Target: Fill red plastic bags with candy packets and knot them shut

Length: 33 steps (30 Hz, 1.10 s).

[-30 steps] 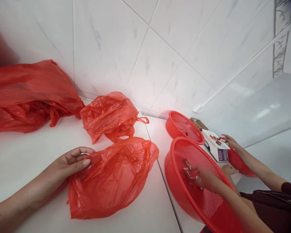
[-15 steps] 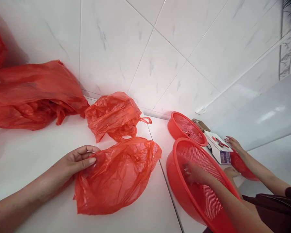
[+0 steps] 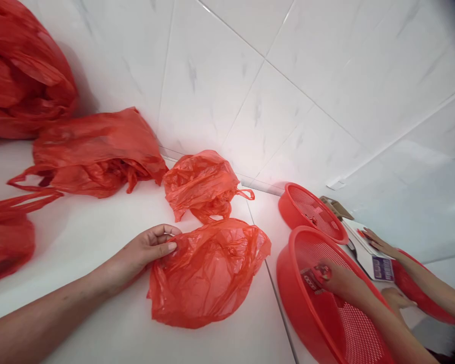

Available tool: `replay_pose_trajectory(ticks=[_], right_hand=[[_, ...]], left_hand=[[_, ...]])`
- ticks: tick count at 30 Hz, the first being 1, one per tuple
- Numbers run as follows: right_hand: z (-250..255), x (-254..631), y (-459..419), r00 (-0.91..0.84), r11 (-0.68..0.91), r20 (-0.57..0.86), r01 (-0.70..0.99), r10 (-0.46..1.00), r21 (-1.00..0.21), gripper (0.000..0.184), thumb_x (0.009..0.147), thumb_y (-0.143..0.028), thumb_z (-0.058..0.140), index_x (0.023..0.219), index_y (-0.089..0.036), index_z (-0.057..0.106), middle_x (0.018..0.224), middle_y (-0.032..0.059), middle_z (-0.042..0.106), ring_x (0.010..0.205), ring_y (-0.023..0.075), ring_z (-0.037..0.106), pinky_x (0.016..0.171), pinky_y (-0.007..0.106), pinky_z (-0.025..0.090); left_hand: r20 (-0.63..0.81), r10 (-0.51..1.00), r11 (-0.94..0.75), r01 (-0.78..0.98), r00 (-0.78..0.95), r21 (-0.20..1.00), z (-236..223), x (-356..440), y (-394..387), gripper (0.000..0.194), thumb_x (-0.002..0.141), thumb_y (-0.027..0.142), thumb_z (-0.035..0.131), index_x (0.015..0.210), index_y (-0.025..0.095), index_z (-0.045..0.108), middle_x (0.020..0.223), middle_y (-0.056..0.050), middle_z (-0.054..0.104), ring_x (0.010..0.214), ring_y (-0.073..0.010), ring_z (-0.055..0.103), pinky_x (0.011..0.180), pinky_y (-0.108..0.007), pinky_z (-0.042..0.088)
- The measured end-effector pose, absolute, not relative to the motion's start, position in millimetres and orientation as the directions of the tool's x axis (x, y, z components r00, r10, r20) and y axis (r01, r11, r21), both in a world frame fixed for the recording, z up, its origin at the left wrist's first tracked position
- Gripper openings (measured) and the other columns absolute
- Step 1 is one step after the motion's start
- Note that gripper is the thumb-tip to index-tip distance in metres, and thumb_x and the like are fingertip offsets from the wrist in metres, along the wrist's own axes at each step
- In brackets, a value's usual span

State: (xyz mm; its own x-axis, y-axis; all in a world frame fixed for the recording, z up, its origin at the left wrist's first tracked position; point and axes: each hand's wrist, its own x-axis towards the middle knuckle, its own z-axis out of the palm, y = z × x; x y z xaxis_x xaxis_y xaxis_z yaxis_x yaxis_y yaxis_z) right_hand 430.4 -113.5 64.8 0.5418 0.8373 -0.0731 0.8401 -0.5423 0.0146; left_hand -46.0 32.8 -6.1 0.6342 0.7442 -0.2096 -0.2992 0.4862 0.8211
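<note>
Across a white surface (image 3: 117, 331), our left grip (image 3: 149, 248) pinched the edge of a red bag (image 3: 208, 283) lying there, while our right grip (image 3: 339, 280) was wrapped around a small packet (image 3: 310, 280) inside the nearer basket (image 3: 287, 290). We seemed to be gathering; the next move called for a steady lift.

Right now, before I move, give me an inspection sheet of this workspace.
Surface: smooth white table, crossed by a dark seam.
Job's things: crumpled translucent red plastic bag; large round red perforated plastic basket.
Clutter: more red plastic bags; a smaller red perforated basket.
Hands: left hand pinches the bag's edge; right hand is inside the large basket at a dark-red packet, grip unclear.
Cables: nothing clearly seen.
Surroundings: white tiled wall; white device with purple panel; a co-worker's hand.
</note>
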Motion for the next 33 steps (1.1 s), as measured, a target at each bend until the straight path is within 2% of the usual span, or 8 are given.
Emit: replay_pose_trajectory(ticks=[5,8,12,15,19,21,28,33], right_hand=[[113,404,-95,0.413,-0.414,0.030,0.910,0.910,0.038,0.032,0.067,-0.026,0.054,0.100,-0.026,0.056,0.077,0.0022,0.066,0.054,0.0193,0.060,0.055,0.031,0.043],[133,347,-82,0.245,-0.236,0.138,0.969,0.960,-0.080,0.039,0.067,-0.022,0.056,0.106,-0.028,0.055,0.092,0.0017,0.065,0.067,0.0177,0.062,0.063,0.029,0.046],[135,253,-59,-0.116,0.121,0.042,0.982,0.992,-0.142,0.037,0.070,-0.012,0.052,0.102,-0.028,0.056,0.093,0.0012,0.059,0.076,0.0152,0.057,0.065,0.025,0.045],[120,203,-39,-0.381,0.379,-0.041,0.924,0.924,-0.048,0.039,0.065,-0.003,0.051,0.096,-0.026,0.057,0.089,0.0007,0.054,0.078,0.0146,0.052,0.067,0.026,0.042],[107,181,-21,-0.534,0.534,-0.089,0.845,0.841,-0.023,0.059,0.063,-0.015,0.071,0.117,-0.029,0.053,0.112,0.0043,0.052,0.098,0.0202,0.052,0.082,0.034,0.043],[113,187,-20,-0.502,0.497,-0.050,0.864,0.863,-0.081,0.070,0.065,-0.025,0.075,0.127,-0.032,0.045,0.125,0.0047,0.048,0.109,0.0223,0.050,0.092,0.037,0.042],[149,285,-50,0.131,-0.106,0.331,0.990,0.934,-0.094,0.022,0.083,-0.039,0.054,0.101,-0.028,0.061,0.104,0.0020,0.064,0.087,0.0194,0.062,0.073,0.032,0.048],[124,375,-82,0.455,-0.454,-0.017,0.891,0.891,0.008,0.022,0.077,-0.043,0.055,0.082,-0.024,0.065,0.082,0.0044,0.069,0.076,0.0227,0.064,0.067,0.033,0.046]], left_hand=[[-0.165,0.771,0.453,-0.348,0.615,0.821,-9,-45,33,0.026,0.072,0.028,0.074,0.092,0.022,0.060,0.076,0.001,0.066,0.063,-0.0115,0.061,0.060,-0.022,0.048],[-0.159,0.771,0.450,-0.351,0.617,0.821,-10,-45,33,0.026,0.073,0.028,0.074,0.094,0.022,0.059,0.077,0.001,0.066,0.064,-0.0114,0.062,0.062,-0.023,0.048],[-0.155,0.771,0.451,-0.357,0.618,0.818,-11,-46,33,0.027,0.075,0.029,0.073,0.096,0.022,0.058,0.078,0.001,0.066,0.065,-0.0112,0.062,0.062,-0.022,0.048],[-0.146,0.773,0.448,-0.370,0.617,0.814,-12,-47,32,0.028,0.075,0.029,0.072,0.097,0.022,0.058,0.076,0.002,0.065,0.063,-0.0102,0.060,0.060,-0.021,0.047],[-0.134,0.782,0.433,-0.375,0.609,0.820,-14,-46,32,0.029,0.075,0.029,0.073,0.098,0.022,0.056,0.076,0.002,0.066,0.064,-0.0114,0.062,0.063,-0.022,0.048],[-0.135,0.787,0.428,-0.376,0.602,0.822,-14,-46,32,0.031,0.073,0.029,0.074,0.098,0.022,0.056,0.077,0.001,0.067,0.065,-0.0125,0.063,0.063,-0.023,0.049],[-0.167,0.778,0.454,-0.359,0.606,0.815,-13,-47,34,0.032,0.072,0.030,0.074,0.097,0.022,0.057,0.069,0.004,0.065,0.054,-0.0091,0.057,0.055,-0.020,0.048],[-0.215,0.784,0.470,-0.330,0.583,0.819,-12,-45,34,0.036,0.067,0.030,0.078,0.096,0.023,0.057,0.071,0.003,0.066,0.054,-0.0099,0.057,0.053,-0.020,0.048]])
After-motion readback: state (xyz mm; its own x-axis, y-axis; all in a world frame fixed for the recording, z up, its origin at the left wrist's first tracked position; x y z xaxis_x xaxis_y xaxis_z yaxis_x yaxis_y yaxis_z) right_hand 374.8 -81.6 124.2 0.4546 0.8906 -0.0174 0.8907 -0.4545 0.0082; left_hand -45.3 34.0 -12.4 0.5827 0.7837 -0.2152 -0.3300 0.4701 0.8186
